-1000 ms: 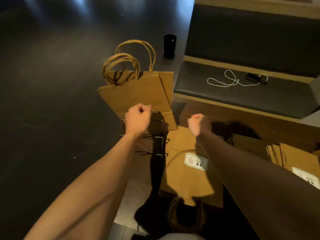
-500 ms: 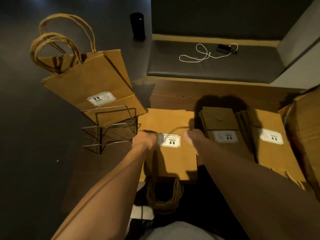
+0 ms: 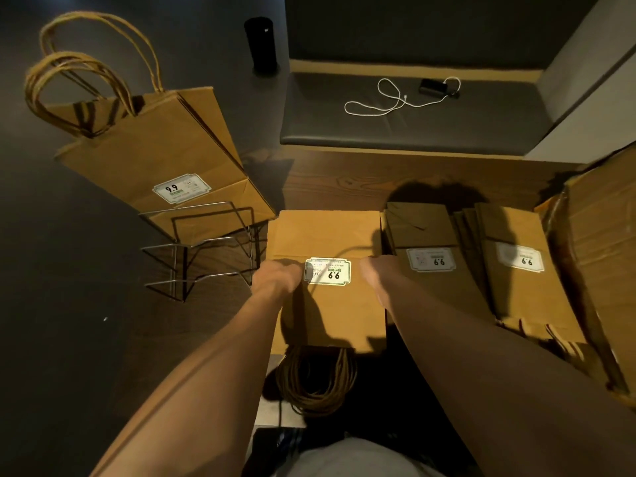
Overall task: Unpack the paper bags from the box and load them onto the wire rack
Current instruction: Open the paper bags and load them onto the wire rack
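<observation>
Several brown paper bags (image 3: 155, 156) with twisted handles stand upright in the far slot of a wire rack (image 3: 203, 249) at the left. A flat stack of paper bags (image 3: 327, 235) with a 9.9 label lies in the middle, handles (image 3: 316, 383) hanging toward me. My left hand (image 3: 275, 277) grips its left edge and my right hand (image 3: 375, 270) grips its right edge; the fingertips of both are hidden below the edges. Two more flat stacks (image 3: 433, 242) (image 3: 523, 270) lie to the right. The cardboard box (image 3: 602, 253) stands at the far right.
The bags and rack rest on a dark wooden table (image 3: 344, 177). Behind it is a padded bench (image 3: 413, 129) with a white cable (image 3: 389, 105) and a small black device (image 3: 432, 87). A black cylinder (image 3: 261, 43) stands on the floor beyond.
One second ago both hands were raised as fists near the rack. They dropped onto the middle flat stack, and my view shifted right; the hands have barely moved in the last half second.
</observation>
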Tool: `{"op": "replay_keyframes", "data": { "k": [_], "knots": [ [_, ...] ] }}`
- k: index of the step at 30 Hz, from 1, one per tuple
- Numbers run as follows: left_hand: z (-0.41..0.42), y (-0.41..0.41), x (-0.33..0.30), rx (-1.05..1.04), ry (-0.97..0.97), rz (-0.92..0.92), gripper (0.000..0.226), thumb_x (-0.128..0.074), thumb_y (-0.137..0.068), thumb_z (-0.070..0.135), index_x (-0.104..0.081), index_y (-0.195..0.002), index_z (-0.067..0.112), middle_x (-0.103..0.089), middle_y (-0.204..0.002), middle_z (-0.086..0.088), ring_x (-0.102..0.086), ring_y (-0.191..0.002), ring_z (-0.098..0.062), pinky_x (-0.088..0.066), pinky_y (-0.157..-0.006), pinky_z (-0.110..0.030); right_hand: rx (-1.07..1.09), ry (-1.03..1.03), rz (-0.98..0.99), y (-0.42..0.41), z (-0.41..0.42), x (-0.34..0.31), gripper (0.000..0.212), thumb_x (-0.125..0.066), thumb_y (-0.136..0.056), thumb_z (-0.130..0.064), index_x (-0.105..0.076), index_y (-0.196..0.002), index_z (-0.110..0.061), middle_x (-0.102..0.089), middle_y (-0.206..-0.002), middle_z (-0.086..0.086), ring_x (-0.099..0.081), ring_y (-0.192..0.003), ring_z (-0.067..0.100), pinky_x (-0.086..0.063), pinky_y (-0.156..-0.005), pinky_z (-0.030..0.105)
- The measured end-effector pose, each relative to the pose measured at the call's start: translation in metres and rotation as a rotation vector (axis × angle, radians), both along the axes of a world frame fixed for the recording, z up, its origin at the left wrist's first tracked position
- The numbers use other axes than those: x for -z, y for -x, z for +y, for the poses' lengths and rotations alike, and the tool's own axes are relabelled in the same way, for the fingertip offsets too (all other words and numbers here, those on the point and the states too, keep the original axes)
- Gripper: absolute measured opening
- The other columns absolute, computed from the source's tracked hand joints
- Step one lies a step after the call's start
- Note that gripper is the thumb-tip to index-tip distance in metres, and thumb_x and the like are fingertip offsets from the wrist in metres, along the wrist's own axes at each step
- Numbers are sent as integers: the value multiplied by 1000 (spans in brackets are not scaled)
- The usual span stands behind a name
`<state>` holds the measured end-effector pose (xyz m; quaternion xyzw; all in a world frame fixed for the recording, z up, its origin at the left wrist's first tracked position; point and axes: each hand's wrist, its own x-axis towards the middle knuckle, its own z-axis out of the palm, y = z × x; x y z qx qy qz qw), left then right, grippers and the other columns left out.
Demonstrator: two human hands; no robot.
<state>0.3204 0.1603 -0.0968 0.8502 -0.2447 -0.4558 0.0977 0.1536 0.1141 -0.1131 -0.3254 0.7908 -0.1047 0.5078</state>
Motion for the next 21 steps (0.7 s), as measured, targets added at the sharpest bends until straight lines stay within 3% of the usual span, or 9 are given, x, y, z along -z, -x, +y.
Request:
{"op": "replay_keyframes", "data": {
  "k": [4,9,12,15,18,21],
  "knots": [
    [-5,6,-4,39,18,-33,41,-54,-86,33,-64,-114,4,-65,-117,-16,-65,-103,-35,-56,-91,-39,-62,-4,6,1,1,-9,52,-47,-85,-20,-48,-133,0,-58,-129,13,-58,-109,30,-49,-84,34],
    [-14,6,-15,67,20,-75,41,-54,-88,32,-60,-118,5,-62,-118,-16,-61,-107,-35,-54,-96,-44,-174,25,-17,3,-7,-27,41,-40,-100,-14,-47,-135,6,-49,-138,18,-50,-121,29,-42,-97,32],
    [-18,-3,-21,-20,31,-110,54,-57,-85,33,-46,-131,6,-57,-124,-17,-59,-110,-36,-51,-95,-45,-155,93,-85,8,-13,-32,37,-41,-100,-12,-52,-131,6,-54,-111,14,-47,-95,22,-40,-82,34],
    [-25,-10,-23,-65,130,-62,49,-55,-89,38,-56,-126,6,-61,-121,-16,-60,-106,-34,-51,-94,-41,-71,26,-127,14,-20,-43,17,-51,-94,-18,-61,-96,-4,-47,-78,5,-42,-67,16,-36,-59,30],
    [-27,-16,-23,-119,168,20,48,-58,-90,39,-55,-124,6,-62,-120,-17,-60,-106,-34,-50,-93,-39,-62,-14,-144,21,-30,-60,12,-54,-94,-20,-55,-94,-8,-49,-79,8,-46,-68,19,-37,-55,29],
    [-26,-10,-25,-121,172,42,37,-59,-92,39,-55,-113,8,-62,-111,-14,-60,-101,-31,-50,-93,-41,-96,105,-160,25,-38,-67,13,-51,-96,-13,-52,-84,-6,-47,-74,11,-46,-62,20,-37,-52,27]
  ]
}}
